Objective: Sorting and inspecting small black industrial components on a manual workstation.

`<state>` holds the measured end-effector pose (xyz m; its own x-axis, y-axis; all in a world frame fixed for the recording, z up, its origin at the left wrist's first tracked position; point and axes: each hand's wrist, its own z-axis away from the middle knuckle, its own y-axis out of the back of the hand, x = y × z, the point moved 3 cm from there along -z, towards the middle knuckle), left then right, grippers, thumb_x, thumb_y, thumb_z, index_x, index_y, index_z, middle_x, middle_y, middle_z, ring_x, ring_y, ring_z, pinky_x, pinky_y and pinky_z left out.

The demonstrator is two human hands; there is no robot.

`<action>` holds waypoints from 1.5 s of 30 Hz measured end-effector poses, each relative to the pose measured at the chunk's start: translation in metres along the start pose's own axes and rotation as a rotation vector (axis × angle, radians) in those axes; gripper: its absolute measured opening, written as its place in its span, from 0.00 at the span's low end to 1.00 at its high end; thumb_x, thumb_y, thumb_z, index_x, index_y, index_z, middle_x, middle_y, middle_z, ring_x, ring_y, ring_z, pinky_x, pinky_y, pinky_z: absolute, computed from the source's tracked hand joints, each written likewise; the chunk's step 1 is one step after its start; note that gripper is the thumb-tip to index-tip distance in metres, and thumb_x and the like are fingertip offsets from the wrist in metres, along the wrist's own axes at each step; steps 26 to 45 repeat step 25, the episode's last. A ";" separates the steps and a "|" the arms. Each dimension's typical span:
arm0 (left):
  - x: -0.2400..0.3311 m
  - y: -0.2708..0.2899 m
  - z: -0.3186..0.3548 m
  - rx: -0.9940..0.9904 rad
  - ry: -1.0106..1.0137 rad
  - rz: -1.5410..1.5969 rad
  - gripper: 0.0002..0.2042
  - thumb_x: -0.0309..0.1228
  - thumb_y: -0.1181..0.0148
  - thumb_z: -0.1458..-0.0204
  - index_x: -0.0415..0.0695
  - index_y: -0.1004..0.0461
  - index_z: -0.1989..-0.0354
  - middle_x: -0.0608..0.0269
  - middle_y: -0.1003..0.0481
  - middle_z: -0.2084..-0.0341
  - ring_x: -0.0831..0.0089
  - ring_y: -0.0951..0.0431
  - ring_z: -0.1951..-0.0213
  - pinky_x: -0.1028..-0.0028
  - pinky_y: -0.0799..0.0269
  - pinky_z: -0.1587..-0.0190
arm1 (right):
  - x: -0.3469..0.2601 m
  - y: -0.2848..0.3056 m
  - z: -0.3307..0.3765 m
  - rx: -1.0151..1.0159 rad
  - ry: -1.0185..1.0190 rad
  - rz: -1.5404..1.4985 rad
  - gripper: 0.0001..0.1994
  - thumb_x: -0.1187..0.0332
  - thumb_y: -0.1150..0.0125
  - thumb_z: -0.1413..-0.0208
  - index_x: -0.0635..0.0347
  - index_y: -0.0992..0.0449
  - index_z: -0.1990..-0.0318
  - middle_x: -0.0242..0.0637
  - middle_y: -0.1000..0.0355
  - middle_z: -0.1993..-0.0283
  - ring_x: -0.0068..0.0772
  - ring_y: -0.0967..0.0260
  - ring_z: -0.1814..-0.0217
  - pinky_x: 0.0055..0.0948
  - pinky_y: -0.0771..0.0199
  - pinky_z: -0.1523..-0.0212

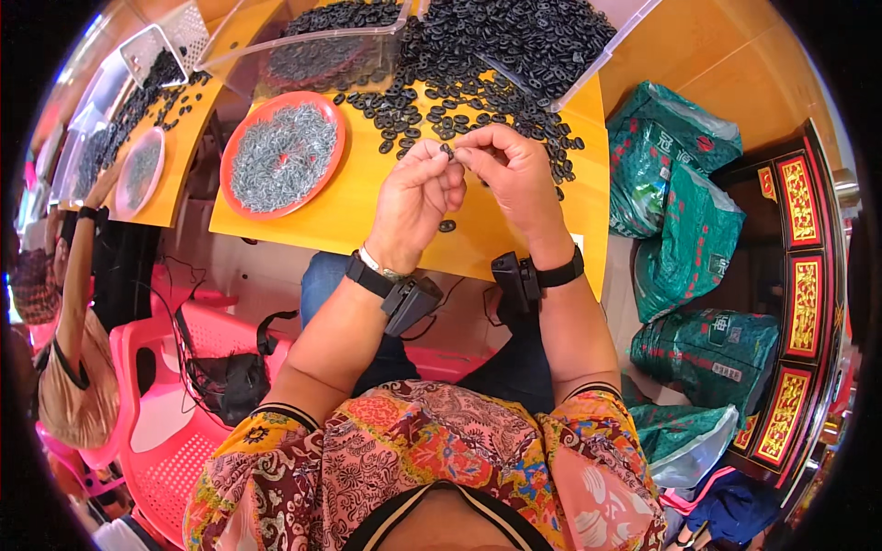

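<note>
Over the yellow table's near part, my two hands meet at fingertip height. My left hand (415, 197) is closed, pinching a small black oval piece (446, 149) between thumb and forefinger. My right hand (512, 179) has thumb and forefinger pressed together right beside that piece; whatever it pinches is too small to make out. One loose black oval piece (446, 226) lies on the table just below my hands. To the left, an orange-red round tray (338, 138) is filled with small silvery metal parts. Many black oval pieces with holes (459, 115) are scattered beyond my hands.
Clear plastic bins (308, 39) with black pieces stand at the table's back. Green woven sacks (684, 239) sit on the right beside a dark carved cabinet (801, 294). At left are a pink chair (175, 468), a black bag (227, 384) and another person's arm (78, 266) at a second table.
</note>
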<state>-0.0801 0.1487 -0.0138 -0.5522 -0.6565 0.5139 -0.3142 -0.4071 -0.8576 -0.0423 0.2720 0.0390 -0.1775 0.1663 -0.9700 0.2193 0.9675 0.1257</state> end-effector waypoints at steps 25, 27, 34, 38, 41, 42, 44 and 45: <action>0.016 -0.005 0.007 0.040 -0.029 -0.694 0.08 0.33 0.51 0.45 0.41 0.31 0.69 0.64 0.29 0.82 0.78 0.31 0.80 0.82 0.39 0.76 | -0.007 0.005 0.002 0.013 0.137 0.234 0.05 0.71 0.40 0.51 0.65 0.24 0.69 0.38 0.27 0.72 0.28 0.31 0.74 0.23 0.33 0.71; 0.016 -0.005 0.007 0.040 -0.029 -0.694 0.08 0.33 0.51 0.45 0.41 0.31 0.69 0.64 0.29 0.82 0.78 0.31 0.80 0.82 0.39 0.76 | -0.007 0.005 0.002 0.013 0.137 0.234 0.05 0.71 0.40 0.51 0.65 0.24 0.69 0.38 0.27 0.72 0.28 0.31 0.74 0.23 0.33 0.71; 0.016 -0.005 0.007 0.040 -0.029 -0.694 0.08 0.33 0.51 0.45 0.41 0.31 0.69 0.64 0.29 0.82 0.78 0.31 0.80 0.82 0.39 0.76 | -0.007 0.005 0.002 0.013 0.137 0.234 0.05 0.71 0.40 0.51 0.65 0.24 0.69 0.38 0.27 0.72 0.28 0.31 0.74 0.23 0.33 0.71; 0.016 -0.005 0.007 0.040 -0.029 -0.694 0.08 0.33 0.51 0.45 0.41 0.31 0.69 0.64 0.29 0.82 0.78 0.31 0.80 0.82 0.39 0.76 | -0.007 0.005 0.002 0.013 0.137 0.234 0.05 0.71 0.40 0.51 0.65 0.24 0.69 0.38 0.27 0.72 0.28 0.31 0.74 0.23 0.33 0.71; 0.016 -0.005 0.007 0.040 -0.029 -0.694 0.08 0.33 0.51 0.45 0.41 0.31 0.69 0.64 0.29 0.82 0.78 0.31 0.80 0.82 0.39 0.76 | -0.007 0.005 0.002 0.013 0.137 0.234 0.05 0.71 0.40 0.51 0.65 0.24 0.69 0.38 0.27 0.72 0.28 0.31 0.74 0.23 0.33 0.71; 0.016 -0.005 0.007 0.040 -0.029 -0.694 0.08 0.33 0.51 0.45 0.41 0.31 0.69 0.64 0.29 0.82 0.78 0.31 0.80 0.82 0.39 0.76 | -0.007 0.005 0.002 0.013 0.137 0.234 0.05 0.71 0.40 0.51 0.65 0.24 0.69 0.38 0.27 0.72 0.28 0.31 0.74 0.23 0.33 0.71; 0.016 -0.005 0.007 0.040 -0.029 -0.694 0.08 0.33 0.51 0.45 0.41 0.31 0.69 0.64 0.29 0.82 0.78 0.31 0.80 0.82 0.39 0.76 | -0.007 0.005 0.002 0.013 0.137 0.234 0.05 0.71 0.40 0.51 0.65 0.24 0.69 0.38 0.27 0.72 0.28 0.31 0.74 0.23 0.33 0.71; 0.016 -0.005 0.007 0.040 -0.029 -0.694 0.08 0.33 0.51 0.45 0.41 0.31 0.69 0.64 0.29 0.82 0.78 0.31 0.80 0.82 0.39 0.76 | -0.007 0.005 0.002 0.013 0.137 0.234 0.05 0.71 0.40 0.51 0.65 0.24 0.69 0.38 0.27 0.72 0.28 0.31 0.74 0.23 0.33 0.71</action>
